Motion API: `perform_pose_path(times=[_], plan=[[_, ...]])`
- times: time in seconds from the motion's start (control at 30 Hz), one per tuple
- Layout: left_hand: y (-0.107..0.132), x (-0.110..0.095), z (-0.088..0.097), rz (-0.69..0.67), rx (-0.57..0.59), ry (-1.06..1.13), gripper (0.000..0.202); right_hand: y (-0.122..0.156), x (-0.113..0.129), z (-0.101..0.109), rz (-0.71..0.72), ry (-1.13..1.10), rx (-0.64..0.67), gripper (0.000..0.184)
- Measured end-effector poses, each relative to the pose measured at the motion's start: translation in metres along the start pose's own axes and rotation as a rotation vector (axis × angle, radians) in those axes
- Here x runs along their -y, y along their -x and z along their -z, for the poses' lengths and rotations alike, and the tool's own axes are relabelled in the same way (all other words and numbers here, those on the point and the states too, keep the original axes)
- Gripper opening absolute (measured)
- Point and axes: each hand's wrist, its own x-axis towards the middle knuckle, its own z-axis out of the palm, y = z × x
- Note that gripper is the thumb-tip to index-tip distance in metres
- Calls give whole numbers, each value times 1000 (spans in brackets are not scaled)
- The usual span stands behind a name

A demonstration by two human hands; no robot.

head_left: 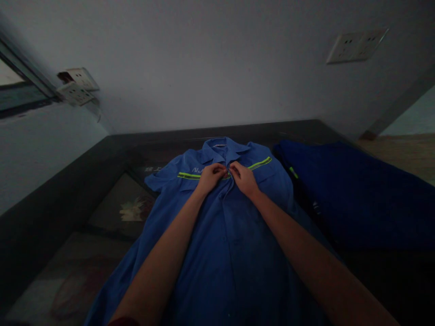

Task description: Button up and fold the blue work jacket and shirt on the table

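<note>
A blue short-sleeved work shirt (207, 226) lies front up, its collar (226, 147) pointing away from me. A yellow-green stripe crosses the chest. At that stripe my left hand (212, 176) pinches one edge of the front opening. Close beside it, my right hand (243, 177) pinches the other edge, thumb and fingertips together. The fingertips nearly meet, and they hide the button or buttonhole between them. Below my hands the front is buttoned, with a button (223, 238) showing on the placket.
Dark blue folded clothing (370, 194) lies right of the shirt on the dark table (112, 149). Pictures or papers (136, 208) show on the tabletop at left. Behind stands a pale wall (210, 68) with sockets (356, 45) at right and more sockets (79, 86) at left.
</note>
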Motion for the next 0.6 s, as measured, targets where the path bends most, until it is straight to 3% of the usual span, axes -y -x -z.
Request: perform_pose_path(times=[0.1, 0.27, 0.4, 0.6], plan=[[-2, -8, 1, 128, -23, -74, 10, 0, 3, 2, -6, 73, 14, 15], [-1, -16, -2, 153, -108, -228, 28, 2, 5, 1, 17, 167, 56, 16], [1, -14, -4, 134, -151, -360, 17, 3, 3, 0, 49, 150, 72, 14], [1, -12, -1, 158, -162, -359, 12, 1, 0, -1, 37, 115, 59, 13]])
